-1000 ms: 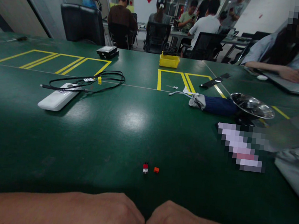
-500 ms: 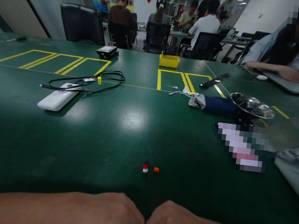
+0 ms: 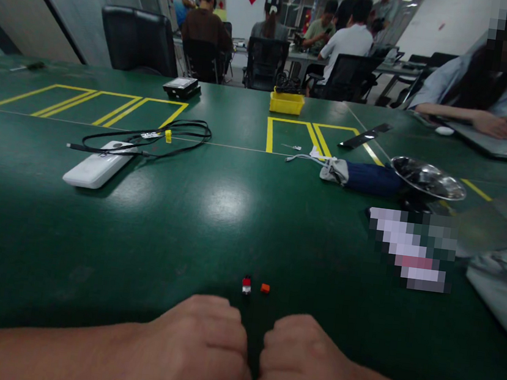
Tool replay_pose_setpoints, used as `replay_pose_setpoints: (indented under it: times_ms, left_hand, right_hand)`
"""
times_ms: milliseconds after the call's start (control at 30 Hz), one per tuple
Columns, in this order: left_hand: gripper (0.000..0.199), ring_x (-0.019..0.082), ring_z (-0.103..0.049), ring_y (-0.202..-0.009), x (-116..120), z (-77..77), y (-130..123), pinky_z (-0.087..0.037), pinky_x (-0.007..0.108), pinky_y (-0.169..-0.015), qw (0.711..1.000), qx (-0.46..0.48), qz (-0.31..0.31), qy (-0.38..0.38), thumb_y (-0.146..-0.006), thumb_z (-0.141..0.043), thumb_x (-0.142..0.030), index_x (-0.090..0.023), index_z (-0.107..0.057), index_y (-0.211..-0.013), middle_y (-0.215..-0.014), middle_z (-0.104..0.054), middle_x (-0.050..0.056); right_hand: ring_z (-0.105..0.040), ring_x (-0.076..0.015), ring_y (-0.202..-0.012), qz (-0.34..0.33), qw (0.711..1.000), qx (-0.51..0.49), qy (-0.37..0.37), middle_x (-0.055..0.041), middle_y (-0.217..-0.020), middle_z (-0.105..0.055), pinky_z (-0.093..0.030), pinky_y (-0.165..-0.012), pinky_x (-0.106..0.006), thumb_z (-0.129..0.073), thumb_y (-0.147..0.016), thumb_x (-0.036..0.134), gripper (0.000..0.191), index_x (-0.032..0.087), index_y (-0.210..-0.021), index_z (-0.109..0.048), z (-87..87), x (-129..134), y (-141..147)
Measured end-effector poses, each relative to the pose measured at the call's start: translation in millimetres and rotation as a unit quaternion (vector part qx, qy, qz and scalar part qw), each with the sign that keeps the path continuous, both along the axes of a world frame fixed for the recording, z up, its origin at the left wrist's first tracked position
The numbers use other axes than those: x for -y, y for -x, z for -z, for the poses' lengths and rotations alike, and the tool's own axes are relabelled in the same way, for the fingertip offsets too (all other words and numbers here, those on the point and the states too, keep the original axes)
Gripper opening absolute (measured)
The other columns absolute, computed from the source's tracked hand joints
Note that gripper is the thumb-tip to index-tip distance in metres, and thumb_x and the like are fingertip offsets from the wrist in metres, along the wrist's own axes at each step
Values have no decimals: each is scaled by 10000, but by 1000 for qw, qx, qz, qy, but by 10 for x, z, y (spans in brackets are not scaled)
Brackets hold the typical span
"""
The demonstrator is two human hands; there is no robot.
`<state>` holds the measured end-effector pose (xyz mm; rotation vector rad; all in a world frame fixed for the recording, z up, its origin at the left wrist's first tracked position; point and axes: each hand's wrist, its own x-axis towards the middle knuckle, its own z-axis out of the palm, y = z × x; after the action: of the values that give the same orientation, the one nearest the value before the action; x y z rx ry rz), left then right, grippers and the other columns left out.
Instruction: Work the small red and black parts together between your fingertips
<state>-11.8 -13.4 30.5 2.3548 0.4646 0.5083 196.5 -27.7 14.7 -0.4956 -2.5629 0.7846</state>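
Both hands are curled closed, side by side at the bottom middle, knuckles up, with a narrow gap between their upper parts. My left hand (image 3: 197, 349) and my right hand (image 3: 306, 366) show no object, and what their fingers may hold is hidden. Just beyond them on the green table (image 3: 160, 234) lies a small red and white piece (image 3: 246, 285). A small orange block (image 3: 265, 288) sits right of that piece, a little apart from it. Neither hand touches the two pieces.
A white power bank (image 3: 99, 170) lies at the left under a black cable (image 3: 179, 154). At the right are a blue pouch (image 3: 370, 178), a metal bowl (image 3: 428, 177) and a blurred phone (image 3: 406, 249). Farther back stands a yellow box (image 3: 287, 103); a person's hand (image 3: 492, 125) rests by a laptop.
Both my hands have moved forward, closer to the small pieces, and their upper parts have come slightly apart. The pieces lie where they were.
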Motion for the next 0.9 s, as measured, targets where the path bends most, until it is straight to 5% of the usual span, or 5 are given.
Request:
replay_pose_setpoints:
  times_ms: [100,233,333,467,900]
  left_hand:
    - [67,137,-550,-726,-98,15,50,-456,265,-661,987,16,-162,5,-823,-522,-162,-178,-562,-874,-785,-592,35]
    - [366,164,-560,-888,-223,88,34,-485,319,-766,972,-31,-231,34,-765,-593,-154,-200,-517,-1120,-1016,-584,54]
    - [464,197,-549,-968,-266,163,-18,-473,377,-838,974,-50,-220,32,-739,-633,-157,-213,-494,-1178,-1070,-579,61]
    - [353,189,-553,-938,-284,223,-55,-477,357,-825,978,-52,-203,24,-770,-572,-107,-211,-541,-1106,-999,-592,53]
    - [251,153,-552,-874,-302,193,14,-475,300,-775,976,-36,-211,28,-763,-548,-70,-192,-568,-982,-949,-586,35]
  right_hand:
    - [-497,-133,-644,149,989,-7,15,-22,-707,-549,-391,-619,-273,-499,-824,255,116,163,-835,-569,-20,-137,-61]
    - [-518,-139,-725,287,956,51,47,-48,-911,-550,-419,-636,-272,-546,-777,200,214,175,-989,-558,4,-303,-62]
    - [-531,-154,-781,292,952,86,47,-50,-952,-543,-442,-698,-303,-564,-772,188,218,189,-990,-572,54,-339,-34]
    - [-542,-145,-783,266,958,87,52,-42,-927,-561,-447,-709,-292,-539,-806,162,110,191,-895,-596,84,-356,-33]
    - [-555,-121,-768,246,965,33,83,-14,-856,-589,-436,-694,-249,-543,-819,140,112,193,-880,-620,69,-370,-66]
